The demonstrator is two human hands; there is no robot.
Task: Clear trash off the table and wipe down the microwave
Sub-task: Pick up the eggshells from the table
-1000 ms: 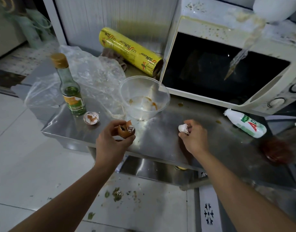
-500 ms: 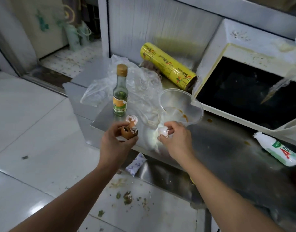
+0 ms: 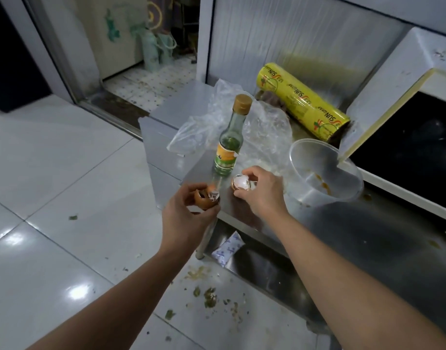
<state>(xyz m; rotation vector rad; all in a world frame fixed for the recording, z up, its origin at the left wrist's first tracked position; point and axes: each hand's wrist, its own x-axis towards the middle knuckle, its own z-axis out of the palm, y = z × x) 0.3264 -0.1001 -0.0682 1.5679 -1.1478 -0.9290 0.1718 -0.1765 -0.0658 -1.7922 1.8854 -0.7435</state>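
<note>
Two pieces of eggshell are in hand, so the trash-clearing step is under way and the wiping of the microwave (image 3: 403,137) has not begun. The left hand (image 3: 189,218) grips a brown eggshell (image 3: 205,198) with fingers curled round it, held just off the near corner of the steel desk (image 3: 368,238). The right hand (image 3: 262,195) pinches a white eggshell piece (image 3: 239,186) at its fingertips, low over the desk corner; whether the shell is touching the surface I cannot tell.

Just beyond the right hand stands a small glass bottle (image 3: 229,145) with a cork-coloured cap, and behind that lies a crumpled clear plastic bag (image 3: 265,130). To the right of the right hand sits a clear plastic bowl (image 3: 323,173) smeared with sauce, and further back beyond it a yellow roll of cling wrap (image 3: 302,102). The microwave stands to the far right of both hands, its top speckled with stains.

Judging from this, the next move calls for carrying both shells to a bin, which is not in view, or dropping them into the bag or bowl so more trash can be gathered in one go. The shells are brittle, so a light grip suits them; crumbs could fall onto the floor, which already has green scraps below the left forearm
</note>
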